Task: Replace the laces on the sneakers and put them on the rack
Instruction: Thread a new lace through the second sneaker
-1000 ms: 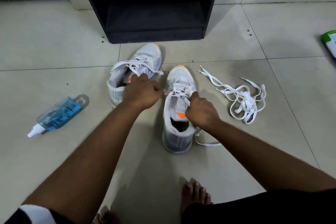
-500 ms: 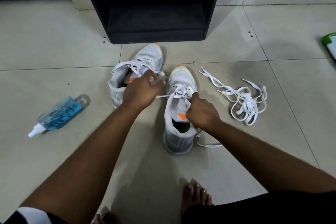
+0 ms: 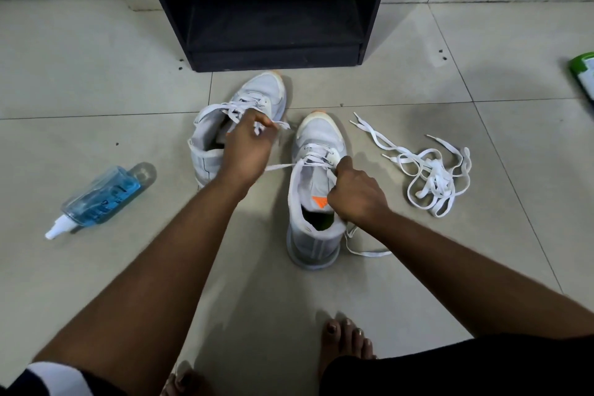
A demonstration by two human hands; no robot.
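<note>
Left hand (image 3: 249,151) pinches one end of the white lace (image 3: 283,166) and holds it taut across to the right sneaker (image 3: 316,190), while the right hand (image 3: 356,194) is curled round the other lace strand at that shoe's tongue. Both sneakers stand on the tiled floor (image 3: 96,90) in front of the black rack (image 3: 273,26), the left sneaker (image 3: 238,119) partly behind the left hand. Loose laces (image 3: 430,170) lie in a tangle to the right, and a blue bottle (image 3: 99,198) lies on its side to the left.

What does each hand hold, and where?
Left hand pinches the lace by its free end; right hand grips the near sneaker at its tongue edge.
</note>
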